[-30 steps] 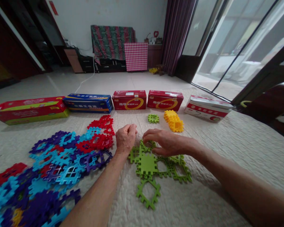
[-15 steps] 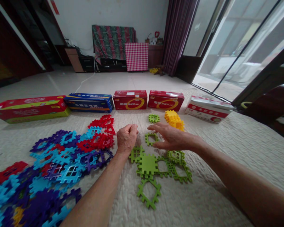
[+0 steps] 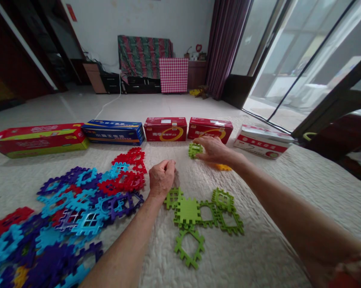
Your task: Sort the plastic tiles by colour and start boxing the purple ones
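My left hand rests on the quilted mat in a closed fist, with no piece showing in it. To its right and farther off, my right hand has thumb and fingers around the right side of a green toothed building piece in front of the red boxes. Yellow pieces are mostly hidden beneath this hand. Nearer me lie more green pieces: a solid square, several window frames such as one at the right, and a separate frame with a diamond opening.
Blue, purple and red pieces form a heap on the left. Along the far side stand a red-green box, a blue box, two red boxes, one left of the other, and a white-red box.
My right hand has moved away from me, to the far green piece. The green frame that lay nearer, beside the left fist, is gone from its spot. My left hand stays put.
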A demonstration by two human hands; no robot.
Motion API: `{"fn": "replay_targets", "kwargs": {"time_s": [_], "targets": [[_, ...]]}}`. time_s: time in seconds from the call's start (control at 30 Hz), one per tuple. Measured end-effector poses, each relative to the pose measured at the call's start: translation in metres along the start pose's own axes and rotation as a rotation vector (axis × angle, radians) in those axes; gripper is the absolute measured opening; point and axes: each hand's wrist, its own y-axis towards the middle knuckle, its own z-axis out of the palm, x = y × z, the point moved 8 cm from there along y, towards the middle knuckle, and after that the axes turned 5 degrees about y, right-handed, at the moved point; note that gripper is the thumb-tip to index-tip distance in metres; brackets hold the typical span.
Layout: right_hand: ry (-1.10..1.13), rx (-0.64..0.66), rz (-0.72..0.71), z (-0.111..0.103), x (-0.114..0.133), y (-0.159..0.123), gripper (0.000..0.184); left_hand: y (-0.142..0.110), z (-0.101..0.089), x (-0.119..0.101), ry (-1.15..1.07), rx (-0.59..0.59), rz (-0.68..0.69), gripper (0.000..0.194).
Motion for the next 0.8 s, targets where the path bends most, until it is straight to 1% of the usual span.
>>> {"fn": "replay_targets", "kwargs": {"time_s": [0.07,0.17,0.33,0.43,0.53,0.8], "targets": [[-0.017,0.055,0.024,0.007,-0.010,0.009,0.051,0.000,0.000,0.000,0.004,0.002,0.002,0.033],[-0.026,0.093,0.026,0.017,-0.015,0.013,0.054,0.000,0.001,-0.001,0.010,0.001,0.002,0.034],[-0.046,0.121,-0.012,0.023,-0.009,0.015,0.069,0.000,0.001,0.000,0.004,0.000,0.000,0.033],[-0.071,0.211,0.011,0.026,-0.004,0.021,0.073,0.000,0.001,0.000,0.005,-0.001,0.009,0.033],[-0.075,0.277,0.041,0.028,-0.003,0.026,0.073,0.000,0.001,0.000,0.004,0.000,0.010,0.034],[-0.022,0.290,0.032,0.027,-0.005,0.026,0.072,-0.001,0.001,-0.001,0.002,-0.006,0.004,0.033]]}}
